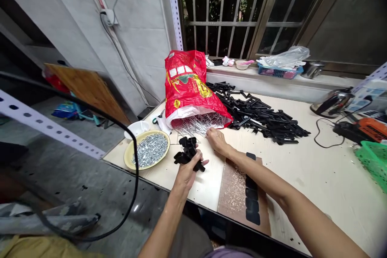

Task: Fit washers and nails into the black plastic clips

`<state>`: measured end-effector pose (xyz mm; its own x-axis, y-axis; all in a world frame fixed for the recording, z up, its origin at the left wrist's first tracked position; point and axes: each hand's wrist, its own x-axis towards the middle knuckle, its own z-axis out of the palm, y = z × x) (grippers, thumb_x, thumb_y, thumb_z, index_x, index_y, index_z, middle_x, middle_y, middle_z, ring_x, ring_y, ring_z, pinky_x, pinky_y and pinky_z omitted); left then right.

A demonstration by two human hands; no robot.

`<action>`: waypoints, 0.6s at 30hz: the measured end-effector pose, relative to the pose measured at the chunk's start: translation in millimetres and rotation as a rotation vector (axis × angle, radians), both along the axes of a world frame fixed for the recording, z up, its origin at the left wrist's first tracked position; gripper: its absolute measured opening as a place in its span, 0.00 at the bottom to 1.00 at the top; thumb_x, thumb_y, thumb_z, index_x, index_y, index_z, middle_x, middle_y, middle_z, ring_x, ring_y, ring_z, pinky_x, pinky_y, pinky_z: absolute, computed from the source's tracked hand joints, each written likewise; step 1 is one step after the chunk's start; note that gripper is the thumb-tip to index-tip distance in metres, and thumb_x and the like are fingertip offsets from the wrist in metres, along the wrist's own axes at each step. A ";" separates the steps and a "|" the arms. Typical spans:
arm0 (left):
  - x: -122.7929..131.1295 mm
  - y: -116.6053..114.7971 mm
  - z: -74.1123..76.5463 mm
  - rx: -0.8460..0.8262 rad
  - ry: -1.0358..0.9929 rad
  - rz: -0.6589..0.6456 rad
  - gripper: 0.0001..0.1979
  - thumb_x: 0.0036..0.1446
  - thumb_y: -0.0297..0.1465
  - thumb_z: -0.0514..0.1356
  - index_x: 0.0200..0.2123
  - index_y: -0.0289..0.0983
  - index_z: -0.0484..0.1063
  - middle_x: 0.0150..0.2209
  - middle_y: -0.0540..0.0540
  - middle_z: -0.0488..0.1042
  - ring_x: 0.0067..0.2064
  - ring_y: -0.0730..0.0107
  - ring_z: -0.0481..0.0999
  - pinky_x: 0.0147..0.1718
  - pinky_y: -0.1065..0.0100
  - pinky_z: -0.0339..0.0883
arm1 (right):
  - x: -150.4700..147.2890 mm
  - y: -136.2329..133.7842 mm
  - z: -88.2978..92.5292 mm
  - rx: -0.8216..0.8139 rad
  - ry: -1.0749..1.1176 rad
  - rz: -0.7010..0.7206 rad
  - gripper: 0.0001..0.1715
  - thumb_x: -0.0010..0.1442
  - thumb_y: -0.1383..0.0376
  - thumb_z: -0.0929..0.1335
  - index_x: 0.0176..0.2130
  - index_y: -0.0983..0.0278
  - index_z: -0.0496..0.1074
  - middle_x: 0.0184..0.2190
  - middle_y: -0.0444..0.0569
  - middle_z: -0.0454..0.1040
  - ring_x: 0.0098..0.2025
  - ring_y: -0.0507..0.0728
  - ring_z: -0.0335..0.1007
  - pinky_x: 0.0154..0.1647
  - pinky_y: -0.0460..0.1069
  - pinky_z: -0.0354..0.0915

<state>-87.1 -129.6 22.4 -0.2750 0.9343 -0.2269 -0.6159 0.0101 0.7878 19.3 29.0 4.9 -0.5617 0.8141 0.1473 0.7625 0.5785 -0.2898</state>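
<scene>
My left hand (188, 169) is closed around a bunch of black plastic parts (188, 151), held just above the table's near left part. My right hand (216, 140) reaches forward to the shiny metal rods (196, 125) that spill from the mouth of a red bag (187, 88); its fingers are curled at the rod ends, and what they pinch is hidden. A big heap of black plastic parts (260, 115) lies behind and to the right of the bag. A yellow plate of small silver screws (149, 150) sits left of my left hand.
A white bowl (137, 128) stands behind the plate. A brown speckled board (242, 193) with black pieces lies at the near edge. A kettle (331, 102), an orange tool (370, 128), a cable and a green basket (373, 161) occupy the right. A black hose (133, 161) arcs at left.
</scene>
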 end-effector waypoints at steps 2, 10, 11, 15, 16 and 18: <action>-3.2 -2.1 -2.5 -0.010 0.018 0.004 0.23 0.41 0.32 0.70 0.43 0.38 0.70 0.34 0.52 0.71 0.35 0.74 0.72 0.38 0.65 0.71 | -6.1 -0.7 -7.2 0.000 -0.034 -0.027 0.13 0.63 0.71 0.58 0.41 0.68 0.70 0.42 0.58 0.70 0.42 0.58 0.65 0.41 0.49 0.58; -7.8 6.1 -16.8 -0.003 0.208 0.060 0.20 0.39 0.33 0.71 0.37 0.34 0.73 0.36 0.47 0.74 0.36 0.68 0.76 0.43 0.63 0.67 | 0.9 3.0 -2.4 -0.042 -0.110 -0.080 0.14 0.60 0.73 0.58 0.42 0.68 0.69 0.41 0.56 0.71 0.41 0.58 0.67 0.39 0.49 0.58; -7.7 5.9 -17.2 0.005 0.234 0.055 0.19 0.40 0.34 0.70 0.36 0.34 0.72 0.35 0.47 0.74 0.35 0.68 0.76 0.43 0.63 0.67 | 1.8 4.1 -0.5 -0.046 -0.103 -0.085 0.13 0.60 0.73 0.59 0.40 0.68 0.69 0.41 0.57 0.71 0.41 0.58 0.67 0.39 0.49 0.58; -9.2 3.2 -17.9 0.006 0.376 0.104 0.19 0.41 0.36 0.69 0.36 0.35 0.71 0.34 0.47 0.74 0.34 0.67 0.75 0.41 0.64 0.67 | 9.7 3.6 9.1 -0.033 -0.024 -0.105 0.11 0.60 0.69 0.60 0.40 0.67 0.68 0.40 0.56 0.71 0.41 0.58 0.68 0.39 0.49 0.59; -9.8 2.7 -17.5 -0.004 0.430 0.117 0.19 0.41 0.36 0.69 0.36 0.36 0.71 0.34 0.47 0.74 0.35 0.66 0.75 0.40 0.64 0.67 | 12.7 1.2 13.4 -0.026 0.019 -0.105 0.11 0.62 0.68 0.59 0.42 0.67 0.67 0.40 0.54 0.71 0.40 0.56 0.68 0.39 0.48 0.60; -10.2 2.7 -15.1 -0.032 0.522 0.124 0.20 0.40 0.35 0.70 0.38 0.37 0.71 0.33 0.47 0.75 0.37 0.64 0.75 0.40 0.64 0.66 | 19.2 -7.5 25.8 -0.045 0.239 -0.063 0.14 0.63 0.65 0.59 0.49 0.65 0.63 0.38 0.50 0.72 0.37 0.54 0.69 0.38 0.47 0.62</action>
